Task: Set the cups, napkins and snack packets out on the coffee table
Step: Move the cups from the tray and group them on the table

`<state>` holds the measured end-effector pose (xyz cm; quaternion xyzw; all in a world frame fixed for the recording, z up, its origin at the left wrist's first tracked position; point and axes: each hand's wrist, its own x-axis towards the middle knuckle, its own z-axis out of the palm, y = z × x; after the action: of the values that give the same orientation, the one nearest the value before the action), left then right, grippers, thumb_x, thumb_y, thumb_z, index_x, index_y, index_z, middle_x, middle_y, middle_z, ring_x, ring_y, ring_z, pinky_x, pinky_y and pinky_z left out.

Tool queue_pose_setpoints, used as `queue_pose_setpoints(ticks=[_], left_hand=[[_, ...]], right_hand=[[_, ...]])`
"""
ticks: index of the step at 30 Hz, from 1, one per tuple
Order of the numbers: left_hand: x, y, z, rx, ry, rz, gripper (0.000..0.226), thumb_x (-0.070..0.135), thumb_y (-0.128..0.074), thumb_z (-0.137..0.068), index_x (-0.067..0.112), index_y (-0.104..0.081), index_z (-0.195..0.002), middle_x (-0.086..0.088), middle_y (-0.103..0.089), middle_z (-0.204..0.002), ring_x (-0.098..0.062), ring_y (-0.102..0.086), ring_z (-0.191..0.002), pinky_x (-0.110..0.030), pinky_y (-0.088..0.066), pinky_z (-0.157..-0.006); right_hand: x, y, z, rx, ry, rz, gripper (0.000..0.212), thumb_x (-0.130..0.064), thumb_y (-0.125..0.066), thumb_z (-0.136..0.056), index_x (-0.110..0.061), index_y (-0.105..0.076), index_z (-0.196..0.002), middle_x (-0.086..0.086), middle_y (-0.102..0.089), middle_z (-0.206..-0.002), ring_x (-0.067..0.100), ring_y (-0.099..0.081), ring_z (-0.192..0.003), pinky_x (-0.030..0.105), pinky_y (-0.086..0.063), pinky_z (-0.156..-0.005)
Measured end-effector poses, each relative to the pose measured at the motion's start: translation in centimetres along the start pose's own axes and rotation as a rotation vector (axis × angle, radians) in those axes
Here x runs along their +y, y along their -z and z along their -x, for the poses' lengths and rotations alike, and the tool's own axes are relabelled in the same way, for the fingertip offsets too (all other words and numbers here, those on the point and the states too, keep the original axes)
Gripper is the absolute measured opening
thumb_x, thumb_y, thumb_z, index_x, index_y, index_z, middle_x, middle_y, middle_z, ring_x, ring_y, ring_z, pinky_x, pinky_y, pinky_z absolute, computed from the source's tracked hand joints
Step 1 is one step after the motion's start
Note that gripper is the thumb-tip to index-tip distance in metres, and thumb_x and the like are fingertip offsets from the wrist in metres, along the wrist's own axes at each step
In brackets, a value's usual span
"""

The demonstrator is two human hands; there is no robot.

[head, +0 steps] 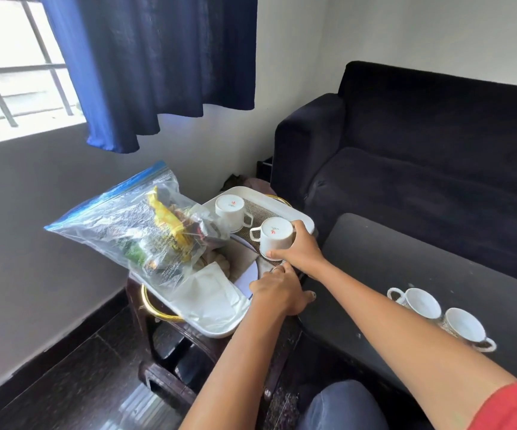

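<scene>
Beyond and right of both hands: 1 dark sofa (421, 169), spanning the far right corner. Above and left of the hands: 1 blue curtain (157, 66) over a barred window.

Right of the hands: 1 dark coffee bench (406, 259), low, glossy top. On it, right of and nearer than the right hand, 2 patterned cups (423, 302), upright, side by side, handles turned outward.

Under the hands: 1 white tray (220, 327), resting on a small dark side bench (157, 352) with a gold ring rim.

Left of the hands, on the tray: 1 clear zip bag (133, 225) with a blue seal, lying slanted, holding the snack packets (170, 225), yellow, green and dark wrappers visible through the plastic. Just left of the left hand: white napkins (210, 293), folded, at the near end of the tray.

Beyond the right hand, on the tray: 1 white cup (230, 209), upside down, handle toward the near right.

Right hand (300, 246): grip closed around 1 white cup, inverted (274, 235), thumb at its rim, fingers round the far side; handle points left. Whether the cup touches the tray mat cannot be told.

Left hand (277, 293): fingers curled down at the tray's near right edge, 1 ring visible; whether it holds the tray cannot be told.
</scene>
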<state>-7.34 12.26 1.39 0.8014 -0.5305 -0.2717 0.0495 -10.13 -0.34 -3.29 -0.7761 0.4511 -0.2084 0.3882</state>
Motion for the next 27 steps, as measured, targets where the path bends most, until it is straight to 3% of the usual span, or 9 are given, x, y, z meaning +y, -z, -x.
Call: queue_pose_setpoints(ticks=[5, 8, 12, 14, 17, 19, 22, 24, 27], left_hand=[[-0.5, 1.1, -0.2, 0.049, 0.118, 0.105, 0.067, 0.044, -0.033, -0.098, 0.005, -0.014, -0.150, -0.012, -0.030, -0.153, -0.028, -0.030, -0.140, -0.041, -0.029, -0.109], [-0.5, 1.7, -0.4, 0.133, 0.170, 0.365, 0.058, 0.040, -0.031, -0.098, 0.002, -0.025, -0.143, -0.018, -0.039, -0.146, -0.031, -0.038, -0.135, -0.040, -0.030, -0.107], [0.8, 2.1, -0.4, 0.194, 0.076, 0.772, 0.058, 0.039, -0.042, -0.094, -0.001, -0.038, -0.136, -0.019, -0.049, -0.138, -0.035, -0.047, -0.127, -0.044, -0.038, -0.107], [1.7, 1.8, 0.0, 0.169, 0.010, 0.907, 0.054, 0.040, -0.038, -0.098, 0.008, -0.037, -0.142, -0.013, -0.048, -0.140, -0.031, -0.049, -0.125, -0.037, -0.040, -0.102], [2.6, 1.3, 0.5, 0.024, 0.028, 1.058, 0.053, 0.049, -0.032, -0.098, 0.018, -0.041, -0.139, -0.006, -0.056, -0.128, -0.024, -0.056, -0.106, -0.030, -0.040, -0.078], [3.0, 1.1, 0.7, -0.068, 0.076, 1.125, 0.057, 0.055, -0.030, -0.096, 0.016, -0.046, -0.134, -0.008, -0.061, -0.119, -0.023, -0.059, -0.097, -0.033, -0.040, -0.084], [3.2, 0.6, 0.6, -0.130, 0.093, 1.180, 0.062, 0.060, -0.029, -0.094, 0.013, -0.050, -0.128, -0.006, -0.067, -0.094, -0.021, -0.063, -0.086, -0.038, -0.037, -0.097], [3.2, 0.4, 0.7, -0.144, 0.099, 1.225, 0.066, 0.064, -0.030, -0.091, 0.013, -0.053, -0.126, -0.007, -0.069, -0.101, -0.021, -0.064, -0.084, -0.038, -0.037, -0.094], [3.3, 0.3, 0.8, -0.116, 0.121, 1.305, 0.062, 0.066, -0.036, -0.089, 0.019, -0.053, -0.125, -0.006, -0.067, -0.119, -0.020, -0.066, -0.084, -0.037, -0.034, -0.090]], right_hand=[[-0.2, 0.6, 1.6, 0.057, 0.036, -0.097, 0.064, -0.028, -0.084, -0.059, -0.024, -0.041, -0.106, -0.006, -0.053, -0.105, 0.015, -0.053, -0.100, 0.026, -0.043, -0.078], [-0.4, 1.7, 2.6, 0.080, 0.042, -0.127, 0.065, -0.033, -0.083, -0.059, -0.026, -0.042, -0.109, -0.007, -0.056, -0.105, 0.013, -0.055, -0.098, 0.025, -0.045, -0.077], [-0.4, 3.5, 4.7, 0.142, 0.055, -0.132, 0.058, -0.035, -0.076, -0.063, -0.034, -0.042, -0.111, -0.009, -0.062, -0.108, 0.011, -0.061, -0.097, 0.030, -0.051, -0.080], [-0.4, 4.4, 6.0, 0.187, 0.082, -0.134, 0.060, -0.034, -0.077, -0.061, -0.034, -0.043, -0.110, -0.010, -0.062, -0.108, 0.009, -0.061, -0.097, 0.028, -0.050, -0.080], [-0.1, 5.6, 8.2, 0.202, 0.109, -0.089, 0.062, -0.031, -0.080, -0.061, -0.036, -0.043, -0.111, -0.010, -0.060, -0.111, 0.009, -0.058, -0.099, 0.023, -0.046, -0.077], [0.2, 6.2, 9.5, 0.193, 0.124, -0.042, 0.063, -0.024, -0.079, -0.063, -0.038, -0.043, -0.113, -0.012, -0.057, -0.114, 0.009, -0.055, -0.103, 0.022, -0.043, -0.076], [0.6, 7.0, 11.2, 0.154, 0.143, 0.010, 0.070, -0.009, -0.071, -0.065, -0.040, -0.041, -0.120, -0.016, -0.051, -0.124, 0.013, -0.047, -0.117, 0.037, -0.042, -0.096], [0.6, 7.3, 12.2, 0.136, 0.120, 0.054, 0.075, -0.007, -0.067, -0.067, -0.044, -0.036, -0.125, -0.017, -0.046, -0.129, 0.014, -0.039, -0.124, 0.043, -0.034, -0.105], [0.7, 7.5, 13.1, 0.109, 0.099, -0.002, 0.075, -0.010, -0.062, -0.071, -0.052, -0.034, -0.126, -0.020, -0.037, -0.142, 0.007, -0.028, -0.132, 0.039, -0.024, -0.112]])
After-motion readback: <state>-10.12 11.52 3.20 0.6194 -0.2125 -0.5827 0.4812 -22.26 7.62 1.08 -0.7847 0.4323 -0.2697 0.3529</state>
